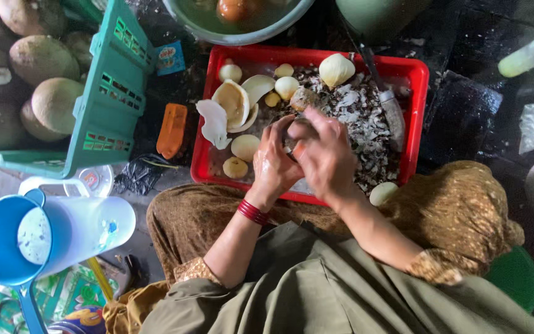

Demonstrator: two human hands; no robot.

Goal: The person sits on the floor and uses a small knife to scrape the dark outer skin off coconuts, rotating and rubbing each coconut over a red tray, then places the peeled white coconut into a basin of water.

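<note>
Far left sits a green plastic crate full of big brownish coconuts, with a blue funnel stuck in a white jug below it. Next over, the red tray holds peeled white pieces and a heap of shavings (a knife lies on the right side). Over the tray's middle, the left hand and right hand are both wrapped tight around one small brownish coconut piece, mostly hidden between them.
</note>
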